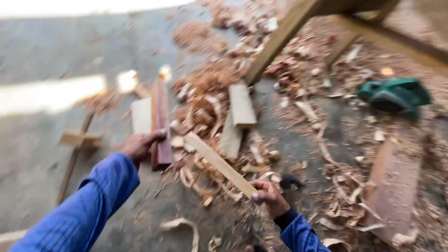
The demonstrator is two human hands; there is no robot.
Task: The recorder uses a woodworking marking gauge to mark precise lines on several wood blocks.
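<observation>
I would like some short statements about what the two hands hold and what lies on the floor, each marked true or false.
1. The left hand grips a reddish-brown wood board. True.
2. The right hand holds a hammer. False: it holds a pale wood strip.
3. A green power tool lies on the floor at the right. True.
4. The floor is swept clean. False: wood shavings and offcuts lie scattered on it.
5. Both sleeves are red. False: the sleeves are blue.
</observation>
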